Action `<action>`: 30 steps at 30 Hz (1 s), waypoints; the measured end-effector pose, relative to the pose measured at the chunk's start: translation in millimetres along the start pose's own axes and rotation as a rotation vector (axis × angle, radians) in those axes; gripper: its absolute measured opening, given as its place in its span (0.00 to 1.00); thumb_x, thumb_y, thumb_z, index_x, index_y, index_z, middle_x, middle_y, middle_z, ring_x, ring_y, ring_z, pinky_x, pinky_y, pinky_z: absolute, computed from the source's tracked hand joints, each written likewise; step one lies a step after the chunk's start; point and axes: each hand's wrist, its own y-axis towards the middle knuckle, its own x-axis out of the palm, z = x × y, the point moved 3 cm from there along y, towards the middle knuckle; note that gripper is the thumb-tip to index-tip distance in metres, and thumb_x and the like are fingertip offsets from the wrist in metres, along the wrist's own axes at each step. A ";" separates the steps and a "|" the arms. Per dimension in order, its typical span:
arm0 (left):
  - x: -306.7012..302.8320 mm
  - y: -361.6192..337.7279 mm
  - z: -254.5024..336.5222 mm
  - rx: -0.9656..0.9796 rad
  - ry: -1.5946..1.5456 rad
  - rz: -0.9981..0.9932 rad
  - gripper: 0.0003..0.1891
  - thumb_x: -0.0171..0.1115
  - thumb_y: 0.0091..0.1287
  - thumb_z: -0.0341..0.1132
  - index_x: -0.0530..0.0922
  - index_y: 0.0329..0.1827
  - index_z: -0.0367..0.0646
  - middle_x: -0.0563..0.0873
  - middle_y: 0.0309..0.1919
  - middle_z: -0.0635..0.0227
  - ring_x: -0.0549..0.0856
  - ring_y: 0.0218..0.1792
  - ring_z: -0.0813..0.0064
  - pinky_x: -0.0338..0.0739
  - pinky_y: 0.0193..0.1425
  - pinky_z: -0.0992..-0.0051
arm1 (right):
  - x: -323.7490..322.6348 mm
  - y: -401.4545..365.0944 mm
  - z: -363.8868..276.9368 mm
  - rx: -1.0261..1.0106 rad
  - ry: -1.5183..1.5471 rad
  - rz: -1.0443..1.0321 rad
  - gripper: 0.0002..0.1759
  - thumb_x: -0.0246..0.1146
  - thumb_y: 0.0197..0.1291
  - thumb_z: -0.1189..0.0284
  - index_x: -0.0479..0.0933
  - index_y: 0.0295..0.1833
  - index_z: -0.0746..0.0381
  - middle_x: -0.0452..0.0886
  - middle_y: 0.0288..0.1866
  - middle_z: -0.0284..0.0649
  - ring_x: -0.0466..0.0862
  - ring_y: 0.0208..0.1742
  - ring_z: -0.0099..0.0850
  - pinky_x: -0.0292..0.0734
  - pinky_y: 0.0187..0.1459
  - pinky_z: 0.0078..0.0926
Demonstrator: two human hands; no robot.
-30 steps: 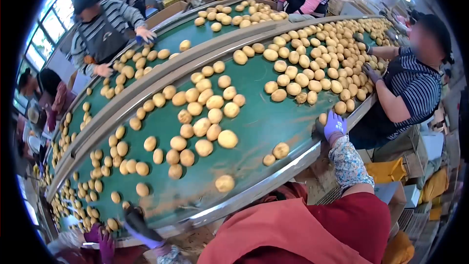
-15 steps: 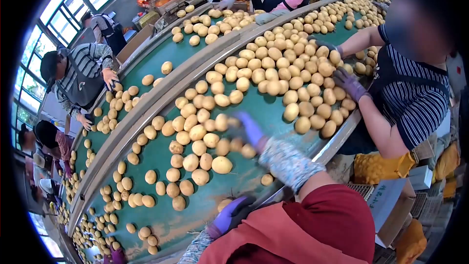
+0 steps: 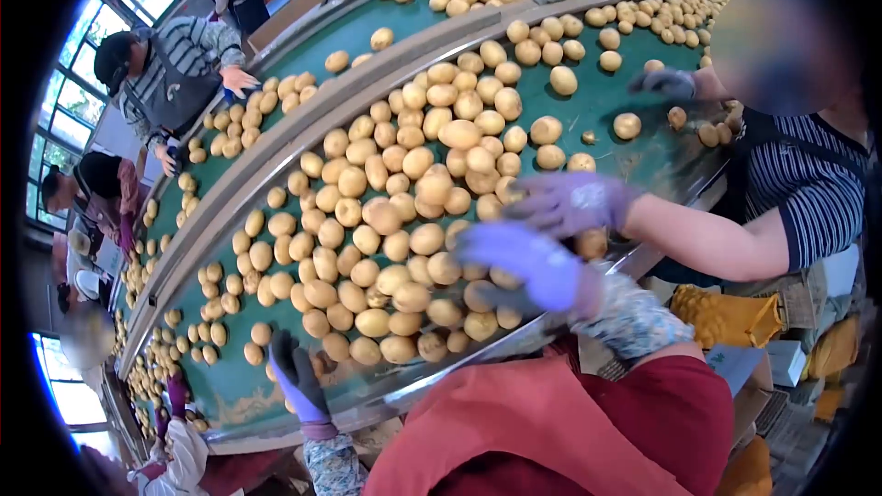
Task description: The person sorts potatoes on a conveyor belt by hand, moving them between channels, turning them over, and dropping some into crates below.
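Observation:
Potatoes (image 3: 386,220) lie in a dense spread on the green conveyor belt (image 3: 248,395). My left hand (image 3: 299,381), in a purple glove with dark fingers, is upright at the near side of the belt, fingers extended beside the potatoes. My right hand (image 3: 524,266), in the same kind of glove and partly blurred, lies spread over the right edge of the potatoes. A co-worker's purple-gloved hand (image 3: 574,204) is just beyond my right hand, close to it or overlapping it in view.
A co-worker in a striped shirt (image 3: 808,193) stands at the right, the other gloved hand over the belt. A curved divider (image 3: 303,129) separates two lanes. More workers stand along the far lane. Yellow sacks (image 3: 726,312) and boxes (image 3: 785,358) are at the lower right.
The potatoes from the right now lie bunched in front of me. My left hand has moved left and opened out; my right hand has moved right. The co-worker's near hand has moved toward mine.

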 end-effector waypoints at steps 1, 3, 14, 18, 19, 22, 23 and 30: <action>18.3 -9.2 24.5 0.025 0.077 -0.047 0.24 0.54 0.74 0.28 0.67 0.73 0.34 0.77 0.64 0.58 0.78 0.61 0.64 0.72 0.69 0.64 | -15.4 -31.9 23.0 0.128 -0.030 0.187 0.24 0.69 0.63 0.70 0.77 0.65 0.60 0.81 0.61 0.45 0.81 0.63 0.45 0.76 0.64 0.41; 59.2 -23.4 68.7 0.141 0.065 -0.287 0.27 0.61 0.68 0.26 0.69 0.71 0.34 0.78 0.63 0.55 0.79 0.63 0.63 0.73 0.68 0.64 | -46.3 -82.5 53.8 0.367 -0.177 0.445 0.25 0.70 0.60 0.70 0.78 0.63 0.61 0.82 0.58 0.46 0.80 0.61 0.47 0.76 0.63 0.43; 289.0 -82.8 147.7 1.283 0.240 -1.193 0.16 0.59 0.59 0.36 0.78 0.52 0.53 0.79 0.50 0.68 0.79 0.56 0.65 0.73 0.56 0.63 | -48.3 -134.2 169.2 0.649 -0.531 0.158 0.53 0.70 0.52 0.43 0.65 0.75 0.66 0.68 0.74 0.60 0.67 0.74 0.58 0.63 0.73 0.50; 283.3 -86.5 102.8 1.201 0.323 -0.995 0.24 0.54 0.68 0.38 0.74 0.69 0.53 0.73 0.71 0.67 0.70 0.74 0.59 0.59 0.77 0.46 | -48.8 -117.8 220.1 0.811 -0.857 0.114 0.54 0.69 0.52 0.39 0.62 0.78 0.59 0.62 0.79 0.53 0.62 0.77 0.55 0.53 0.74 0.61; 272.2 -82.0 103.8 1.165 0.364 -1.033 0.24 0.54 0.69 0.38 0.74 0.69 0.53 0.73 0.71 0.67 0.69 0.74 0.60 0.59 0.77 0.46 | -38.2 -116.0 250.0 0.776 -0.897 0.240 0.50 0.69 0.55 0.43 0.64 0.76 0.60 0.64 0.77 0.52 0.64 0.76 0.54 0.55 0.74 0.59; 243.9 -71.1 98.4 1.086 0.337 -1.059 0.21 0.56 0.68 0.38 0.76 0.65 0.51 0.74 0.67 0.64 0.71 0.72 0.62 0.58 0.78 0.46 | -15.5 -43.2 200.8 0.688 -0.555 0.375 0.36 0.69 0.62 0.55 0.70 0.70 0.64 0.74 0.69 0.52 0.73 0.69 0.51 0.66 0.68 0.50; 238.3 -66.1 93.5 1.083 0.321 -1.055 0.19 0.58 0.67 0.38 0.77 0.61 0.51 0.75 0.65 0.65 0.72 0.70 0.62 0.58 0.79 0.46 | 3.1 -32.2 203.7 0.620 -0.136 0.504 0.32 0.69 0.62 0.60 0.73 0.65 0.66 0.79 0.62 0.53 0.79 0.61 0.49 0.74 0.59 0.44; 180.7 -56.5 44.0 1.237 0.275 -0.971 0.09 0.64 0.61 0.36 0.79 0.43 0.54 0.78 0.48 0.72 0.74 0.63 0.67 0.59 0.77 0.50 | 99.6 36.9 147.7 0.493 0.272 0.466 0.38 0.67 0.66 0.63 0.61 0.76 0.65 0.71 0.71 0.50 0.72 0.71 0.41 0.68 0.71 0.39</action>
